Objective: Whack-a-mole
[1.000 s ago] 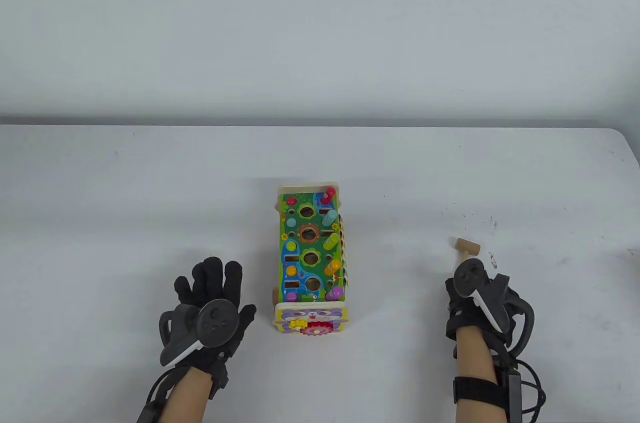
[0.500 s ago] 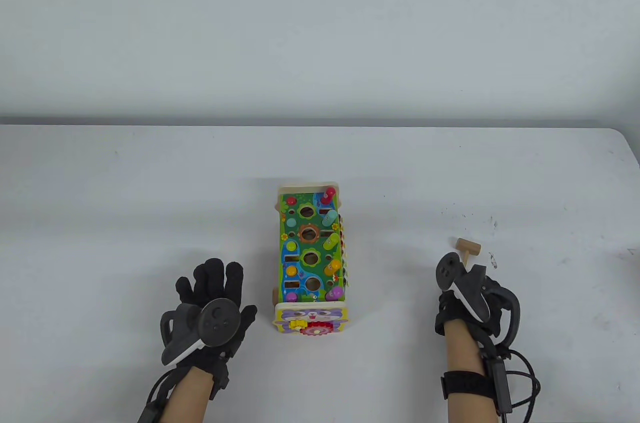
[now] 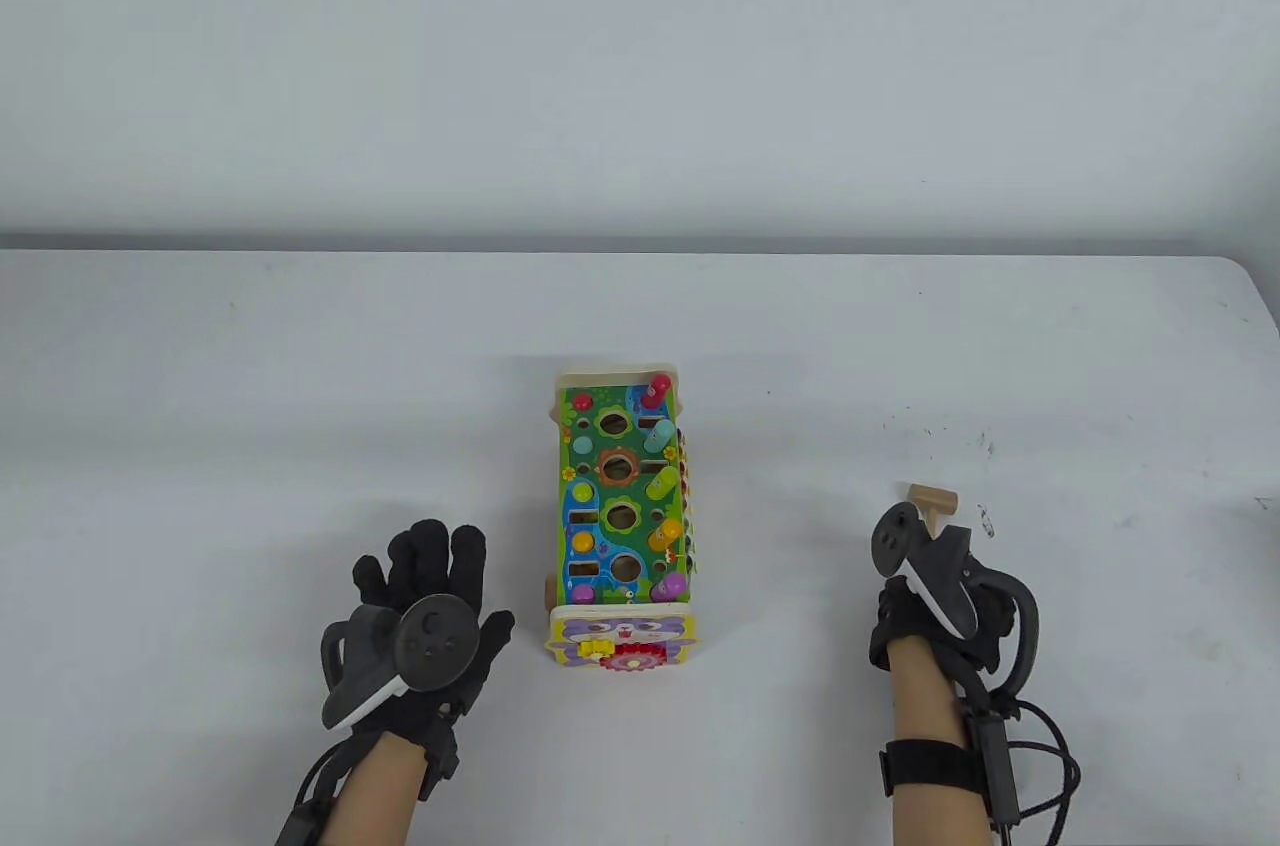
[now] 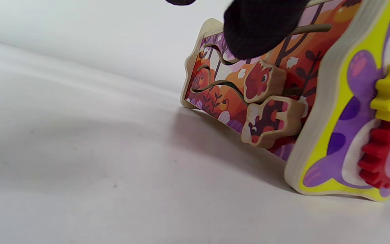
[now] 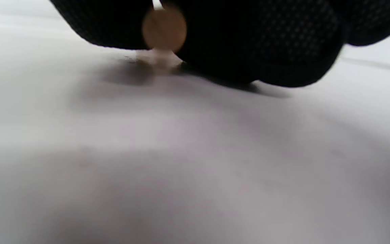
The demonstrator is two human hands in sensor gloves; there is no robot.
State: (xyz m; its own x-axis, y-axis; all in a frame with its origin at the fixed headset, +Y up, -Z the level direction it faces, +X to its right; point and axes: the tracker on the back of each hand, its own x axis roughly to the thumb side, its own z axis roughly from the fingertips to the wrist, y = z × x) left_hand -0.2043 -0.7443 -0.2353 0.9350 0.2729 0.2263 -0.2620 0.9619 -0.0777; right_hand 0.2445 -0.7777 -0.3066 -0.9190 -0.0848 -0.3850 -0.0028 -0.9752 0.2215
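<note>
Wooden and pale, the small toy hammer (image 3: pixel 932 504) lies with its handle running back under the right hand (image 3: pixel 935 596), only its head showing just beyond the tracker. In the right wrist view the round butt of the handle (image 5: pixel 164 28) sits between the black gloved fingers (image 5: pixel 256 44), which curl around it close to the table (image 3: pixel 250 366); they appear closed on the handle, though blur keeps me from telling how firm the hold is. Compared with half a second ago the hammer head has shifted slightly and turned a little, and a full second ago the hand sat further right with its tracker over the handle. I read that as the grasp now taking effect: the hammer is starting to move with the hand, not resting freely.

Well to the left of that grip stands the whack-a-mole toy box (image 3: pixel 622 511), its green top showing round holes and a row of coloured pegs (image 3: pixel 662 486) along the edge nearer the hammer. The left hand (image 3: pixel 425 606) rests flat on the table with fingers spread, just beside the box's far side and holding nothing; it has not moved.

Pickup seems nearly done; lifting the hammer and carrying it across to the pegs is likely next.
</note>
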